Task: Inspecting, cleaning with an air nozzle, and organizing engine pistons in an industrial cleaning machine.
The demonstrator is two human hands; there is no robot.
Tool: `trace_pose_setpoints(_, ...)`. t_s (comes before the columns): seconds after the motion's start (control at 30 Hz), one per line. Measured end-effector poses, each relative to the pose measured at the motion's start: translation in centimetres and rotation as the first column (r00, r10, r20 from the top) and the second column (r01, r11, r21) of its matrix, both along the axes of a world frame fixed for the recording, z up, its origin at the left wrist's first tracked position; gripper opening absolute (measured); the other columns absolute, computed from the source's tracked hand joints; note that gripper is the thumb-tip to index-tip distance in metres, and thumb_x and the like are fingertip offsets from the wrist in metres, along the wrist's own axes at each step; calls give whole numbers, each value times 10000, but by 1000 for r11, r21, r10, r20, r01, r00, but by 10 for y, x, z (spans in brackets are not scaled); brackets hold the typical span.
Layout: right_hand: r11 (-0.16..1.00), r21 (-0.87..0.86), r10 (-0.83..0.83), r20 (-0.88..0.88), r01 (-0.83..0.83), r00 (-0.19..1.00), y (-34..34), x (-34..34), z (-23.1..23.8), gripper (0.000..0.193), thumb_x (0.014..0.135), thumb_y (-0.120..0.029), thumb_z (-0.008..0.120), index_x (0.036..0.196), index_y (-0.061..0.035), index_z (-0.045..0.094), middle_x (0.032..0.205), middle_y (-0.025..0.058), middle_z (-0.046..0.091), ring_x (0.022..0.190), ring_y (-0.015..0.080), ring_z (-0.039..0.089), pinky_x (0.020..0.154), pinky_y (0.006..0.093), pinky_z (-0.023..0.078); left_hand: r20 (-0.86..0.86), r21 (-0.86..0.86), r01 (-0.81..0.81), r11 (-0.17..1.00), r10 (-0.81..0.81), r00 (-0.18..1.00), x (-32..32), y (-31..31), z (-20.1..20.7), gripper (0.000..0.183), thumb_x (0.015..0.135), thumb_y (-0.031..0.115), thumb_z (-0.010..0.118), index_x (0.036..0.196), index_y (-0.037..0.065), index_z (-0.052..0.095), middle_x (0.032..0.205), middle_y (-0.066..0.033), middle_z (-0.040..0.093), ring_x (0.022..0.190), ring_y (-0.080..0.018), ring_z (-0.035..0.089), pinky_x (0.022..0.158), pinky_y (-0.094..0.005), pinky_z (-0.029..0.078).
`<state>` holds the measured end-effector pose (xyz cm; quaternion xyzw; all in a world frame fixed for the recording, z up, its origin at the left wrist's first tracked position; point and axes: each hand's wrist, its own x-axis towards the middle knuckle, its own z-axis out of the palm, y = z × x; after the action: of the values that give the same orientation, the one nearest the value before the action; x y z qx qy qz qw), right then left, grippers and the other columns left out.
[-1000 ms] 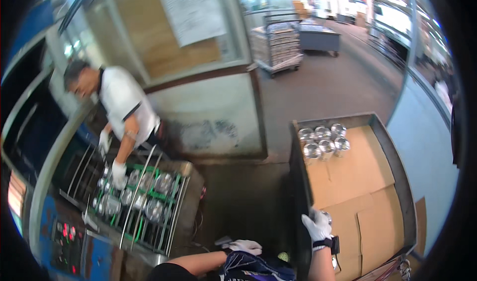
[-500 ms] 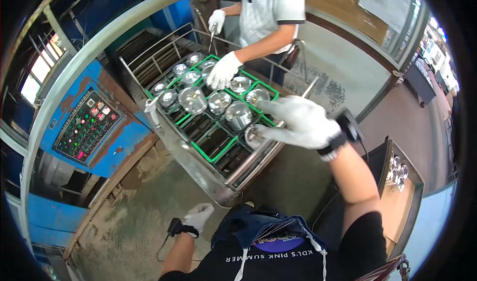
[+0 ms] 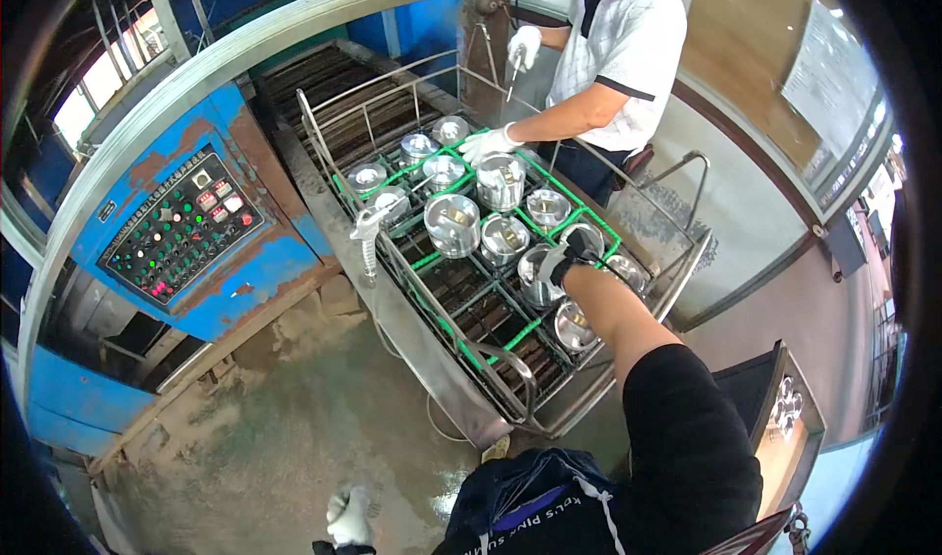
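Observation:
Shiny metal cylinders that look like pistons point(image 3: 452, 226) stand in a green-and-dark wire rack point(image 3: 522, 335) in front of me. My right hand point(image 3: 556, 264), white-gloved with a black strap at the wrist, reaches in among those on the right side. It is at a tall piston point(image 3: 531, 276); my wrist hides the fingers, so a grip cannot be made out. Low at the left, my left hand point(image 3: 349, 516) hangs away from the rack in a white glove, fingers curled, nothing seen in them. Across the rack, a co-worker's gloved hand point(image 3: 488, 143) touches the far pistons.
The co-worker's other hand point(image 3: 525, 48) holds a thin metal tool point(image 3: 513, 81). Metal rails point(image 3: 687, 275) edge the rack. A pale gun-shaped nozzle point(image 3: 370, 223) hangs on its left side. A blue control panel point(image 3: 182, 221) stands left; a tray point(image 3: 785, 457) with more pistons sits right.
My right hand has gone from above the rack's right edge down among the pistons. The co-worker's hand has shifted toward the far pistons. My view has tilted, and my left hand shows lower.

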<state>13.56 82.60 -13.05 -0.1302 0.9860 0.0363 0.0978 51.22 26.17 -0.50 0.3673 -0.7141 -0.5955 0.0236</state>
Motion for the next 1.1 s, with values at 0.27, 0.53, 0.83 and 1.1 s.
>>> trace_pose_setpoints(0.27, 850, 525, 129, -109, -54, 986, -42, 30, 104, 213, 856, -269, 588, 901, -126, 739, 803, 66, 706, 827, 249, 679, 633, 560, 495, -181, -299, 504, 810, -567, 803, -132, 43, 112, 395, 865, 117, 749, 1212, -19, 620, 1209, -170, 644, 1123, -243, 611, 959, -361, 501)
trace_pose_setpoints(0.53, 873, -451, -223, -30, 186, 974, -40, 203, 399, 435, 769, -425, 749, 1012, -65, 715, 891, 180, 701, 832, 347, 680, 757, 410, 526, 517, -820, 383, -425, -837, 177, -339, 236, 180, 606, 787, 475, 634, 1155, -5, 601, 1200, -205, 610, 1137, -394, 557, 971, -482, 464)
trace_pose_setpoints(0.83, -367, -921, -765, 378, 129, 521, -37, 480, 397, 414, 724, -116, 814, 1088, 24, 674, 915, 62, 726, 765, 97, 662, 654, 236, 528, 737, -665, 117, -738, -673, -53, -549, 270, -58, 443, 889, 394, 530, 1244, 133, 566, 1268, -112, 590, 1146, -268, 570, 994, -419, 460)
trace_pose_setpoints(1.1, -460, -875, -871, 413, 149, -264, -89, 653, 275, 362, 757, -224, 799, 1059, -52, 696, 935, 61, 730, 846, 108, 664, 783, 272, 529, 56, -331, 878, -346, -936, -347, -431, 323, 115, 195, 794, 112, 659, 952, 28, 735, 899, -66, 706, 782, -197, 675, 703, -322, 547)
